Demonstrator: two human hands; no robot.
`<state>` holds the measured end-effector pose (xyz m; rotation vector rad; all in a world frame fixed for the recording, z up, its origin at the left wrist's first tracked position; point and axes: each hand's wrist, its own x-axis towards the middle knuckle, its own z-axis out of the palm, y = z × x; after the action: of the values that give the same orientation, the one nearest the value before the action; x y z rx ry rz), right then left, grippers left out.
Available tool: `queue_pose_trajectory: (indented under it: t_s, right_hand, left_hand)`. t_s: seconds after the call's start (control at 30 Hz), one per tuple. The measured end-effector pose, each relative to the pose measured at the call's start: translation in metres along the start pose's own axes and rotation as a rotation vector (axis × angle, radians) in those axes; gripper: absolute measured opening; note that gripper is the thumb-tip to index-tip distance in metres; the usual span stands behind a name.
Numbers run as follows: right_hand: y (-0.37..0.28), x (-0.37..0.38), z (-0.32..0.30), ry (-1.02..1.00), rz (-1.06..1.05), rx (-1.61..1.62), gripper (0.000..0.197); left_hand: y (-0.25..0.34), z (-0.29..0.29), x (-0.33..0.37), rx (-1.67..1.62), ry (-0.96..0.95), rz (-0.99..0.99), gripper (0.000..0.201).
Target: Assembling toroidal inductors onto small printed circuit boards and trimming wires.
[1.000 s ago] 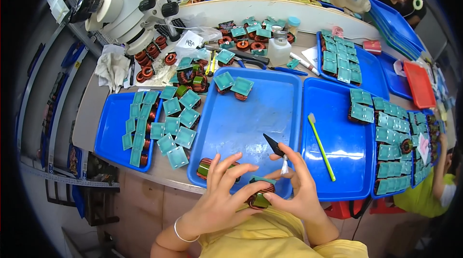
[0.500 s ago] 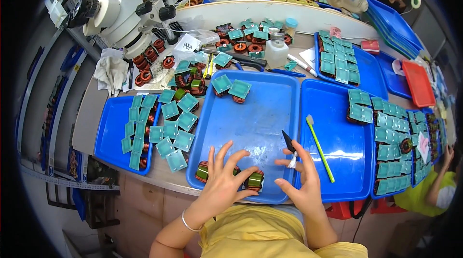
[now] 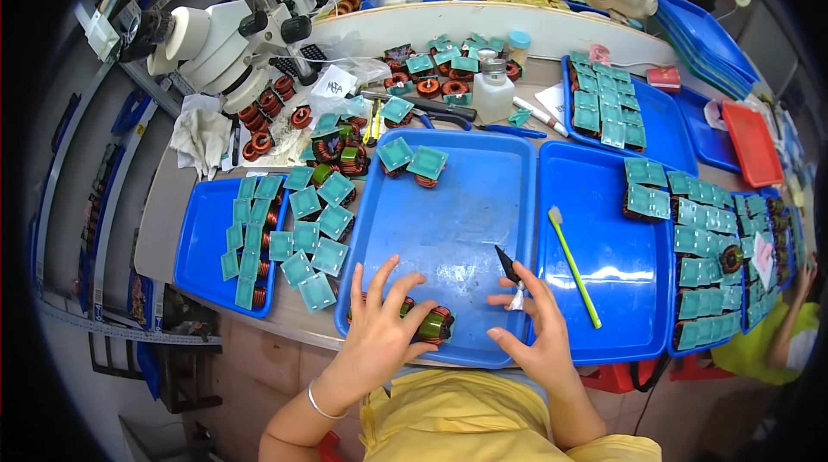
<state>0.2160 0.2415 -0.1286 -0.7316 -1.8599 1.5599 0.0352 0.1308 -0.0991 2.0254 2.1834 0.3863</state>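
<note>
My left hand [image 3: 377,330] is at the near edge of the middle blue tray [image 3: 466,203], its fingers spread. Its thumb and index finger lie on either side of a copper-wound coil with a green band [image 3: 438,324]. Other coils under this hand are mostly hidden. My right hand [image 3: 543,324] is over the tray's near right side, with a black pointed tool [image 3: 504,262] wrapped in white held among its fingers; the thumb stands apart from it. At the tray's far left sit two coils with teal square plates [image 3: 428,162].
More teal-plated coils fill the left blue tray [image 3: 183,246] and the space beside it. A green brush [image 3: 573,268] lies in the right blue tray [image 3: 604,337]. Behind are a bottle [image 3: 493,93], pliers [image 3: 440,114] and a microscope [image 3: 207,48]. Another person's arm [image 3: 795,315] shows at far right.
My left hand has slid left, and the green-banded coil has moved left with it toward the other coils. My right hand and its tool have shifted slightly left.
</note>
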Motion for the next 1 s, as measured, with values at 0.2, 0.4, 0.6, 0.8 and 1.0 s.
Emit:
queue_pose_trajectory:
  t_s: [0.2, 0.4, 0.6, 0.8, 1.0]
  right_hand:
    - [0.003, 0.000, 0.003, -0.052, -0.050, -0.040, 0.076]
    - [0.000, 0.003, 0.029, -0.150, -0.198, -0.210, 0.076]
    - [0.003, 0.004, 0.046, -0.205, -0.248, -0.386, 0.077]
    - [0.005, 0.005, 0.046, -0.208, -0.219, -0.370, 0.075]
    - [0.004, 0.004, 0.044, -0.233, -0.262, -0.462, 0.076]
  left_hand:
    - [-0.032, -0.035, 0.001, -0.084, -0.003, -0.064, 0.056]
    - [-0.059, -0.047, 0.027, 0.053, 0.018, 0.059, 0.054]
    - [-0.050, -0.026, 0.020, -0.002, -0.246, 0.202, 0.048]
    - [-0.049, -0.025, 0.016, -0.007, -0.252, 0.194, 0.043]
    - [-0.050, -0.029, 0.020, 0.021, -0.286, 0.182, 0.052]
